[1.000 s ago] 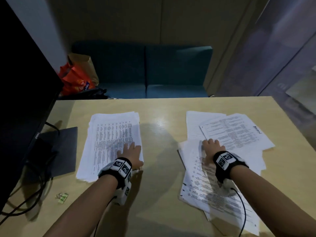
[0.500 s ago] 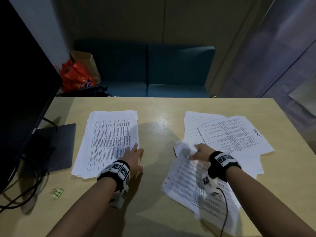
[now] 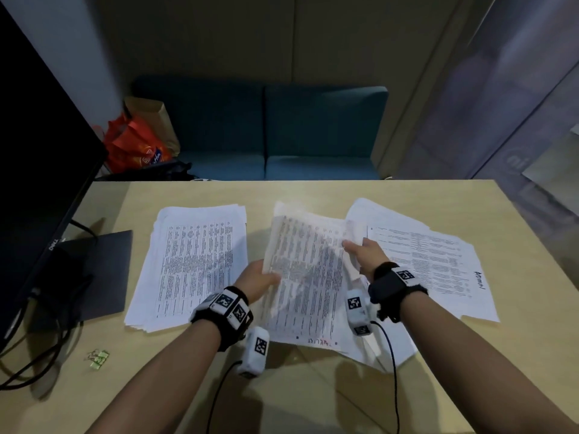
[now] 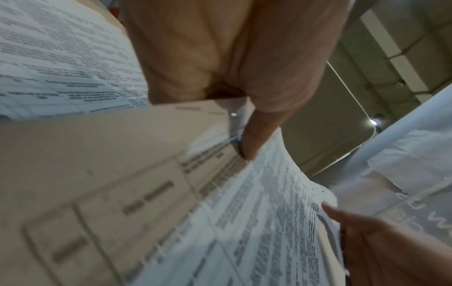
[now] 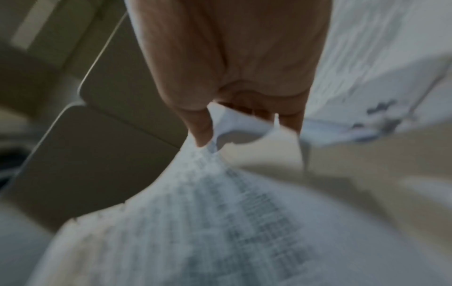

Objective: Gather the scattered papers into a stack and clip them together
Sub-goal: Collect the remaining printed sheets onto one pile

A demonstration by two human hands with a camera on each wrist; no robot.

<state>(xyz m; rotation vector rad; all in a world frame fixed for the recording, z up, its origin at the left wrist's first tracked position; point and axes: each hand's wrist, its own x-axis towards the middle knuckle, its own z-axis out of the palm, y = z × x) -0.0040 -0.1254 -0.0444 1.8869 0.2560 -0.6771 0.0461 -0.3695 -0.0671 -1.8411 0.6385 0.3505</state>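
Above the middle of the tabletop (image 3: 313, 389), the left hand (image 3: 255, 281) and right hand (image 3: 365, 253) are each closing a grip on opposite edges of a lifted sheaf of papers (image 3: 305, 274). A stack (image 3: 191, 264) is lying at nine o'clock, loose sheets (image 3: 432, 261) at three, a green clip (image 3: 98, 359) at seven.

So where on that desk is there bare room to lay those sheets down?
Bare table runs along the far edge beyond the papers, and along the near edge around the forearms. The left stack, the lifted sheets in both hands and the right pile crowd the middle.
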